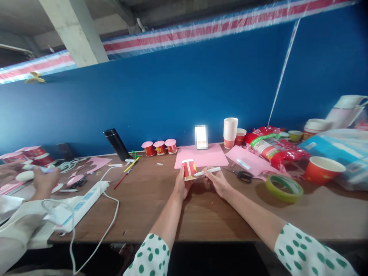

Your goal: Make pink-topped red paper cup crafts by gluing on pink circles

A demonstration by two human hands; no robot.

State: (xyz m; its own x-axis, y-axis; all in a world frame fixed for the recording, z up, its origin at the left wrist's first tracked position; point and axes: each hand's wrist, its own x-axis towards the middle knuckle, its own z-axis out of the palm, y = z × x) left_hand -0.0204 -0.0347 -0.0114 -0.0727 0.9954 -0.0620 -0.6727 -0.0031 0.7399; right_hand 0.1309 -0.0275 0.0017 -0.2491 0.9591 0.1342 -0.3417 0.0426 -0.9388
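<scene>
My left hand [181, 187] is wrapped around a red paper cup [189, 171] with a white patch on its side, holding it above the brown table [198, 226]. In my right hand [217, 183] is a white marker pen [212, 170], its tip pointing left, close to the cup's side. Whether the tip touches the cup, I cannot tell. Pink paper sheets [214, 155] lie just behind the cup. Black-handled scissors [244, 176] rest to the right of my right hand.
Three red cups with pink lids [159, 147] stand near a black flask [116, 143]. Yellow tape [283, 188], a red cup [323, 170] and a red plastic package [271, 147] sit right. A white power strip [87, 203] and a co-worker's hand [46, 180] are left.
</scene>
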